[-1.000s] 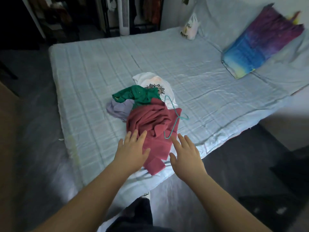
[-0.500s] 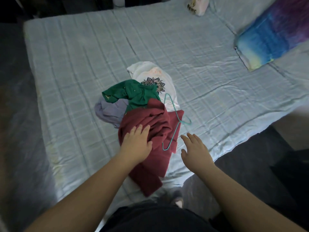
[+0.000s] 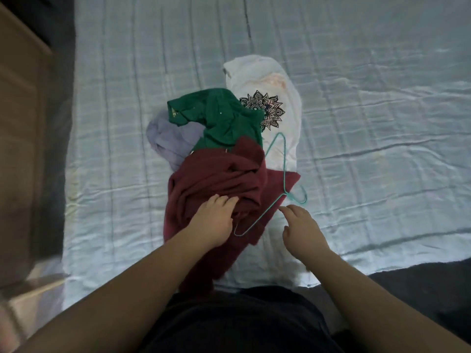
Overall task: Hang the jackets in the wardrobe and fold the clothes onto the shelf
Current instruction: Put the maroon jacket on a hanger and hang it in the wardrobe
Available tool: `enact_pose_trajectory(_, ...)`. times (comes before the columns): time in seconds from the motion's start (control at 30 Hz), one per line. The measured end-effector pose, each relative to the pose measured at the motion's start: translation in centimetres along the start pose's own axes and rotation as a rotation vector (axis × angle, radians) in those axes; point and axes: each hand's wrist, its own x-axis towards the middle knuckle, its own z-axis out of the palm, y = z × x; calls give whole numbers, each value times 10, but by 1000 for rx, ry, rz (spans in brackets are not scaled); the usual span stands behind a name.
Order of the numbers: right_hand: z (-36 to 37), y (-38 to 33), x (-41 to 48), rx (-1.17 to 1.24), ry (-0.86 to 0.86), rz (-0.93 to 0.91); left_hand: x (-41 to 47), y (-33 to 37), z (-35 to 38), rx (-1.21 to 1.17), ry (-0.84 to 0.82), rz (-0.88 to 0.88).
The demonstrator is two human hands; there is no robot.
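Clothes heaped mid-bed (image 3: 356,174), toward the near edge. Maroon garment (image 3: 216,179) on top, nearest; green top (image 3: 224,118) and lilac piece (image 3: 168,138) behind it, white printed shirt (image 3: 265,80) farthest. Thin teal wire hanger (image 3: 283,171) lies across the maroon cloth's right side. Left hand (image 3: 214,220) rests flat on the maroon folds, fingers loosely spread, nothing pinched. Right hand (image 3: 303,230) hovers spread and empty just beside the hanger. Fabric looks soft, light, floppy; best gathered at collar or shoulders. Hanger light and springy, likely to snag. No containers in view.
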Motion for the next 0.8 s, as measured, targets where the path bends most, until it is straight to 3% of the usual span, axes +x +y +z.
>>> enact_pose_trajectory(0.13,-17,59,63,-44,-75,-141,35,37,23,-66,-58,-90)
enact_pose_trajectory(0.3,-16,112,150,-408,-320,-478,83,55,54,-93,-99,-172)
enact_pose_trajectory(0.4,-5,127,190,-506,-402,-638,104,58,75,-74,-97,-290)
enact_pose_trajectory(0.57,13,131,231,-566,-307,-851,125,54,100,-30,-41,-480)
enact_pose_trajectory(0.8,21,134,248,-570,-227,-1038,133,51,101,71,145,-530)
